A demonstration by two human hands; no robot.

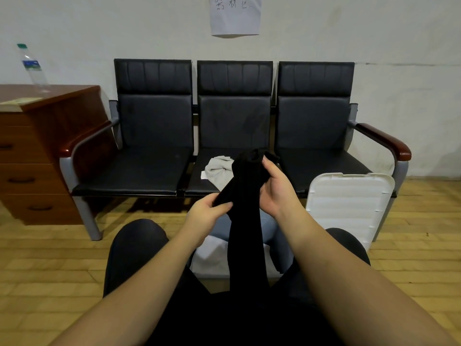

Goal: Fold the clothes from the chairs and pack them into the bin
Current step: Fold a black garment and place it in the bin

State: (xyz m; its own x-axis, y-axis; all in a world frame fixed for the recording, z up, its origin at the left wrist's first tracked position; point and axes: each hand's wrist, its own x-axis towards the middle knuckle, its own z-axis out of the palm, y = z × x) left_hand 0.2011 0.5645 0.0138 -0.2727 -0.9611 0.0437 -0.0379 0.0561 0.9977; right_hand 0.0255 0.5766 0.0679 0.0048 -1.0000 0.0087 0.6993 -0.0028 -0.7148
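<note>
Both hands hold a long black garment (245,221) above the bin (212,260): the left hand (208,216) pinches its side, the right hand (277,186) curls its fingers (268,168) around the top. A grey cloth (219,171) lies near the front edge of the middle chair (234,126).

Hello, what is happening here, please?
A seated person holds a long black garment up with both hands: the right hand grips it near the top, the left hand lower down. A grey garment still lies on the middle chair. The white lid leans against the chairs.
</note>
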